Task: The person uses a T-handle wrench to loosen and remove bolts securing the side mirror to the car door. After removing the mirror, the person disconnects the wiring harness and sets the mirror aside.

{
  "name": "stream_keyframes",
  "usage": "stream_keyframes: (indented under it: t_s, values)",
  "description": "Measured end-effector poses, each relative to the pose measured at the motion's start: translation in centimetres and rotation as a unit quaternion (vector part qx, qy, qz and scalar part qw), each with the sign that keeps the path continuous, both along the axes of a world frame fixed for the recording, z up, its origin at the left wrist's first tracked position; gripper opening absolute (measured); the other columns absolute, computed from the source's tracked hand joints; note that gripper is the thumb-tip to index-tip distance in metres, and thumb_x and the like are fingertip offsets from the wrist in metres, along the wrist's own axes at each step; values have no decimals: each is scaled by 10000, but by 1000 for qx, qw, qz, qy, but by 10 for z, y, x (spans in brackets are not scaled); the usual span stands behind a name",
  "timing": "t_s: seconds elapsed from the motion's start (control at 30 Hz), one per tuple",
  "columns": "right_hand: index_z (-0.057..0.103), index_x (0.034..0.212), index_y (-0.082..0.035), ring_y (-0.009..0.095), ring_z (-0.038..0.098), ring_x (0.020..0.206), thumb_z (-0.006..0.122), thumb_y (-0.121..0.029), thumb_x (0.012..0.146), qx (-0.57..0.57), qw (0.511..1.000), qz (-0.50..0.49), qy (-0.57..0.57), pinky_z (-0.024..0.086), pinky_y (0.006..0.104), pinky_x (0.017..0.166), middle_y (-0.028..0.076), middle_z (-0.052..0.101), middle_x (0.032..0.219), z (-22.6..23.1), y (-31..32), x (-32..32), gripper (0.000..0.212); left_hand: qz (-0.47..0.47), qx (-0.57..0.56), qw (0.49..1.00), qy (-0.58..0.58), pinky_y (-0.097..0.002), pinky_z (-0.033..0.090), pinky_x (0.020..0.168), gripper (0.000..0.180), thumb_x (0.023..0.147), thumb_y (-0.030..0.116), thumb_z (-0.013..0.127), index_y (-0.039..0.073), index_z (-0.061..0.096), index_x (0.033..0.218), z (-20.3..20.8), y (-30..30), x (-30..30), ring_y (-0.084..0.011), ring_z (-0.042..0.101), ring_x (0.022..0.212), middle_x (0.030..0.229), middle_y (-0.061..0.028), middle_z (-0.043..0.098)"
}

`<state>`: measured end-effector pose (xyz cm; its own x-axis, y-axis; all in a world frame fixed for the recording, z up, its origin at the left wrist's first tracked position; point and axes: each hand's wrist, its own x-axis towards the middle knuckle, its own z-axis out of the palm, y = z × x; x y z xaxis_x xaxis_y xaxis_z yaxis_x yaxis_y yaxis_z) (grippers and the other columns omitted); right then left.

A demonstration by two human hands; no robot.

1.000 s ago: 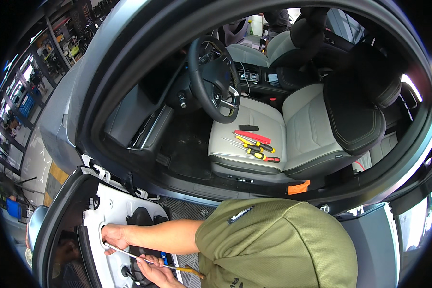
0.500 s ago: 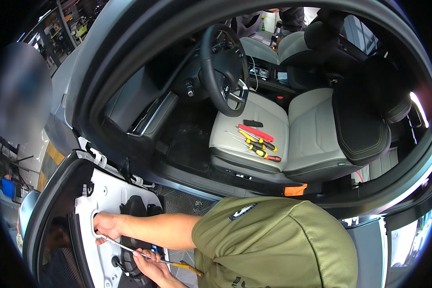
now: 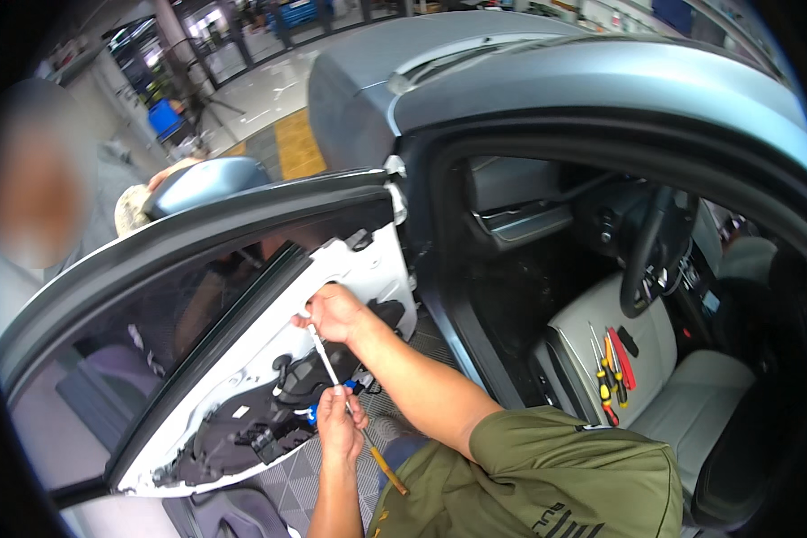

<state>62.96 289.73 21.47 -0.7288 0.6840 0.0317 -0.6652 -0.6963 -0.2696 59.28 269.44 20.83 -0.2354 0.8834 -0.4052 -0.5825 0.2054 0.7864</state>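
Observation:
My left hand (image 3: 339, 420) is closed round a long slim silver rod (image 3: 325, 360) with a yellow-brown lower end. The rod slants from the front of my green shirt up to the white inner panel (image 3: 360, 262) of an open car door. Higher up, my right hand (image 3: 334, 312) has its fingers curled at the rod's upper end, beside an opening in the panel's upper part. My fingers partly hide the rod's tip and that opening. Black parts and blue connectors (image 3: 312, 414) show on the bare door below my hands.
On the driver's seat (image 3: 576, 316) lie several screwdrivers (image 3: 604, 375), a red tool (image 3: 620, 359) and a small black item (image 3: 629, 340). The steering wheel (image 3: 641, 260) is beyond. Another person stands outside the door, one gloved hand (image 3: 133, 211) by the mirror (image 3: 211, 186).
My view has swung left toward the door, so the car's interior now sits farther right. Both hands stay on the rod at the door panel.

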Motion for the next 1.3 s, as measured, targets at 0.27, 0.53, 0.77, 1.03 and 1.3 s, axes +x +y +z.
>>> stream_keyframes:
  t_s: [0.27,0.53,0.77,1.03,1.3]
  values:
    - [608,1009,-107,151,596,910,546,-144,888,14,999,-28,-9,523,428,767,16,642,977,3,-21,-9,141,6,-11,1000,-20,-238,307,448,197,974,276,499,90,500,907,6,-22,-12,-109,405,509,644,-30,488]
    - [529,1106,-15,187,600,933,463,-31,910,43,986,-105,-120,538,439,835,88,594,1014,15,-47,0,208,-16,-6,998,-61,-256,333,456,203,970,269,493,72,506,923,14,-33,-18,-130,427,512,655,-49,504]
    - [448,1314,21,207,575,1085,452,-41,927,161,916,-200,-307,508,338,878,159,576,1185,17,-63,13,392,-29,25,991,-127,-274,348,455,318,992,346,412,51,528,959,17,-31,-11,-152,458,510,655,-68,520]
    - [555,1193,28,162,631,897,495,-73,936,287,846,-207,-398,506,277,811,124,658,1003,7,-93,85,283,-19,32,987,-153,-289,384,443,300,1001,299,388,42,528,1067,11,-30,2,-181,501,498,725,-114,591]
    - [623,1026,6,294,654,779,535,-68,865,541,668,-136,-493,511,347,693,153,639,861,23,-175,138,197,-100,-7,973,-210,-254,378,447,264,977,305,432,76,545,1044,-2,-42,21,-132,506,531,794,-63,597]
